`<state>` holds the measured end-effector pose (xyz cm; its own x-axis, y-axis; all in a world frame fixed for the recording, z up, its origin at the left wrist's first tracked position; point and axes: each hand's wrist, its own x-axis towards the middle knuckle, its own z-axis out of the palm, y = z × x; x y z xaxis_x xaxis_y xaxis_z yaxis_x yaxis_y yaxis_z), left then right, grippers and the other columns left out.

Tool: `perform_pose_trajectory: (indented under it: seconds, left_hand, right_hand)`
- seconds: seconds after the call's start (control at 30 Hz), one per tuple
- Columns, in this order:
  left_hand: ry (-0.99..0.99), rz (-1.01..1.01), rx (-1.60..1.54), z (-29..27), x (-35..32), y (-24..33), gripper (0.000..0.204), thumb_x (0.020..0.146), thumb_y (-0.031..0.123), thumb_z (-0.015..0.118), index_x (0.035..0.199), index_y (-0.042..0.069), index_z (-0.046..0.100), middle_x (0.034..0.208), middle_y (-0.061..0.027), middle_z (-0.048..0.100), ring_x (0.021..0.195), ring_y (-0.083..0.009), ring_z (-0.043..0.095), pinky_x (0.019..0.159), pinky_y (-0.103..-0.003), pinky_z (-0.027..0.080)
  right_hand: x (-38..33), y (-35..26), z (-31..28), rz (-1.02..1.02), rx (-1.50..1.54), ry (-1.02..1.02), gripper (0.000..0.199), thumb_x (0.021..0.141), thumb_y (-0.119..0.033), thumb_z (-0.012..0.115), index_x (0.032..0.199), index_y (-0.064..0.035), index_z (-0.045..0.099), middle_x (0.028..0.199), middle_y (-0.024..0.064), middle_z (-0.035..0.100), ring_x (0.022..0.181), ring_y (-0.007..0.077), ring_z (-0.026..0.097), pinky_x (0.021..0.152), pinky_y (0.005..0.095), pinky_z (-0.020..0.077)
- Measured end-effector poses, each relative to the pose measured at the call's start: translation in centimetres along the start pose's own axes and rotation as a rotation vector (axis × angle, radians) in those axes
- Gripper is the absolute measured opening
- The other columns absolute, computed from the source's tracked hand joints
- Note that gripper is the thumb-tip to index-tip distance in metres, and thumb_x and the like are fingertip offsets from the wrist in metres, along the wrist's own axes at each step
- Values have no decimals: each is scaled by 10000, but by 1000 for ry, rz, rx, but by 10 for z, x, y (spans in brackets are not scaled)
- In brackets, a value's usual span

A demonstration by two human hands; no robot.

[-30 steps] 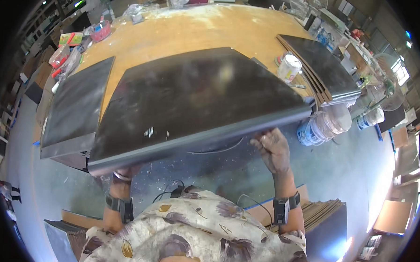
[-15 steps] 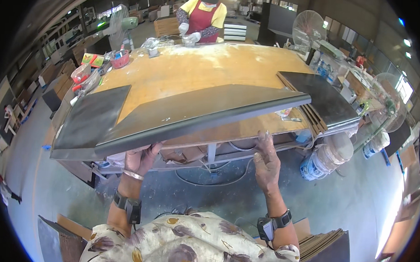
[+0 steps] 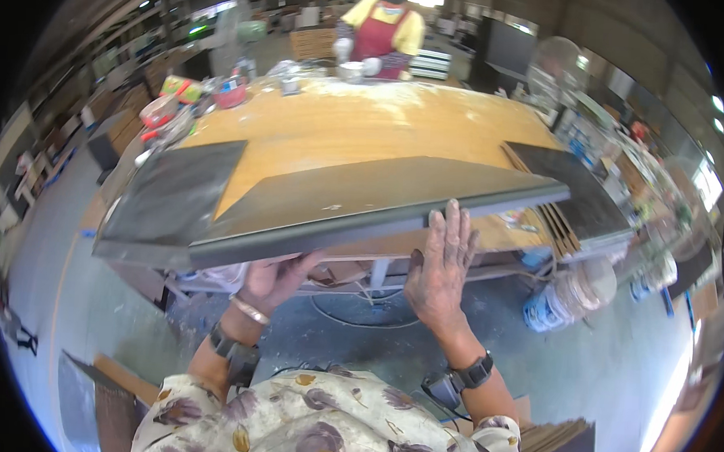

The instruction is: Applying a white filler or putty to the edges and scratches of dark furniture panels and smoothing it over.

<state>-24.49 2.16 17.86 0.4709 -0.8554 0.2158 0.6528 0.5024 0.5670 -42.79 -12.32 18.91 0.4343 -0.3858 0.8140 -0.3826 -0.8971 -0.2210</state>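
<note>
A long dark panel (image 3: 364,186) with a rounded front edge lies at a slant over the near side of the wooden worktable (image 3: 326,115). My left hand (image 3: 272,285) is under its front edge, left of the middle, and holds it from below; those fingers are partly hidden and blurred. Farther right, my right hand (image 3: 443,266) is open, its fingers stretched upward and their tips against the front edge. Another dark panel (image 3: 174,189) lies flat to the left, partly beneath the long one. A stack of dark panels (image 3: 578,187) lies at the table's right end.
Across the table a person (image 3: 382,33) in a red apron and gloves handles a small pot (image 3: 351,72). Red tubs (image 3: 230,93) stand at the back left. White-and-blue buckets (image 3: 565,295) stand on the floor at right. A cable (image 3: 358,319) loops under the table.
My right hand has risen leftward from below the panel to touch its front edge. My left hand has slid right along the underside. The whole view has shifted slightly.
</note>
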Motion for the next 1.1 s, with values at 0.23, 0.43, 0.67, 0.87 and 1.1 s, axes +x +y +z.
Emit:
perform_pose_trajectory:
  seconds: [0.23,0.43,0.67,0.87,1.1]
  left_hand:
    - [-110,-34,-13,10,22,0,276,804,55,553,1074,1,526,1094,-130,556,1053,-245,518,909,-388,441]
    - [-19,162,-241,-18,33,-34,268,833,102,556,1086,17,531,1160,-123,532,1093,-236,508,959,-408,412]
    - [-413,210,169,13,63,-30,451,920,384,380,1254,81,411,1270,-101,436,1184,-263,422,1012,-420,348]
    - [-300,-40,-129,-26,61,-19,322,872,189,484,1148,24,480,1150,-124,529,1084,-265,505,963,-399,410]
    - [0,30,-15,-17,55,-8,306,788,12,502,1091,-33,498,1046,-194,572,989,-312,562,832,-405,514]
  right_hand:
    - [25,-57,12,-305,54,-199,566,737,-22,488,1290,-107,400,1384,123,312,1288,280,279,1042,499,154]
    - [47,-112,32,-589,221,-374,543,744,-35,478,1281,-72,408,1383,125,314,1280,284,296,1027,479,235]
    - [50,-113,51,-665,420,-329,540,771,-116,457,1302,-55,374,1390,135,297,1281,286,293,1032,449,244]
    - [44,-47,35,-524,208,-274,576,760,-111,470,1316,-49,335,1395,126,282,1292,261,271,1054,426,232]
    - [23,44,22,-306,-30,-215,631,720,-65,502,1328,-113,339,1415,86,258,1299,244,260,1056,431,220]
